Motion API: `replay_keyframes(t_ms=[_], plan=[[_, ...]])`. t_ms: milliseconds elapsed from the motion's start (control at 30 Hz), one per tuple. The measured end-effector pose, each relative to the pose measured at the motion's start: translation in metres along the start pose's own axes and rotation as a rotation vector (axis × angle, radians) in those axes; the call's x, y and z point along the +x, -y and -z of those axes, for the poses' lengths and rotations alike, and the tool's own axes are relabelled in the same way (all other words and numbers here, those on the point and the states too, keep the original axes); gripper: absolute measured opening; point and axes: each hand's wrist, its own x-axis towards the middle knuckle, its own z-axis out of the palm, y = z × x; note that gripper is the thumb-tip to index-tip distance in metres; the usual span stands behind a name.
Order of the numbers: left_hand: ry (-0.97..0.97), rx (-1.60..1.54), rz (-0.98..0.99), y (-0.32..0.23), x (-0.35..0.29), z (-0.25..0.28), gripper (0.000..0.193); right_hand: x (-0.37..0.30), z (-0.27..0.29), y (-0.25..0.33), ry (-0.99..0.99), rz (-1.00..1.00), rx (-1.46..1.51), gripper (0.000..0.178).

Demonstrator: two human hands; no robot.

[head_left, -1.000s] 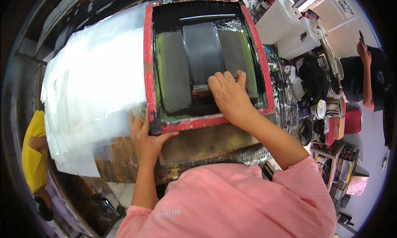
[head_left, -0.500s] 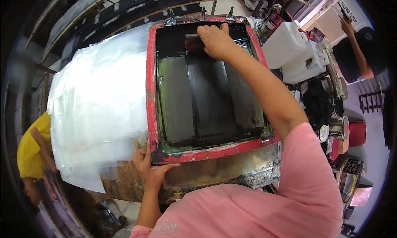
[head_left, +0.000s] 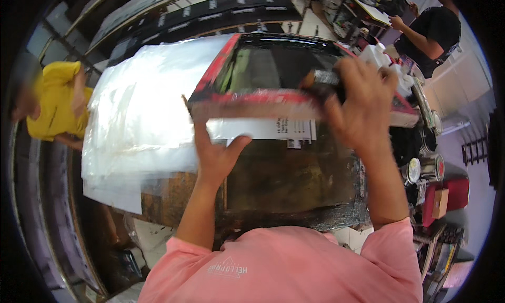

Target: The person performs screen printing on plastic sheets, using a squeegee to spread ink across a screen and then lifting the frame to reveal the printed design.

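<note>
A screen printing frame (head_left: 258, 98) with red, ink-stained edges is tilted up, its near side raised off the board (head_left: 289, 177). Dark ink covers much of its mesh (head_left: 263, 69). My left hand (head_left: 215, 153) grips the frame's near left corner from below, thumb stretched out to the right. Over the near right part of the frame, my right hand (head_left: 363, 105) is closed on a dark squeegee (head_left: 322, 82), blurred by motion. Beneath the raised edge, a white sheet (head_left: 252, 129) with black print shows in part.
Clear plastic and white sheets (head_left: 137, 113) cover the table's left side. White jugs (head_left: 376, 56) and tins (head_left: 431, 167) stand at the right. A person in yellow (head_left: 58, 100) is at the left, another in black (head_left: 434, 40) at the far right. Shelving (head_left: 210, 16) stands behind.
The frame's near side has risen off the board, uncovering part of the printed sheet. My right hand has come from the far end toward me and right. The view has shifted.
</note>
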Motion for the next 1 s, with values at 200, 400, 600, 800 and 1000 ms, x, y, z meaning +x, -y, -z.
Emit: replay_keyframes(t_ms=[200, 400, 600, 800, 1000], plan=[[0.396, 1.078, 0.105, 0.036, -0.03, -0.006, 0.112, 0.057, 0.008, -0.028, -0.132, 0.103, -0.085, 0.043], [0.053, 0.716, -0.113, 0.05, 0.04, -0.008, 0.086, 0.098, 0.011, -0.103, -0.05, 0.525, -0.431, 0.05], [-0.092, 0.901, -0.033, 0.098, 0.067, 0.105, 0.068, 0.087, 0.005, -0.072, -0.018, 0.115, -0.153, 0.046], [-0.114, 0.943, -0.024, 0.157, 0.086, 0.209, 0.053, 0.087, 0.005, -0.095, 0.042, 0.255, -0.243, 0.048], [0.035, 0.956, -0.006, 0.144, 0.01, 0.192, 0.019, 0.075, 0.002, -0.048, -0.084, 0.108, -0.013, 0.039]])
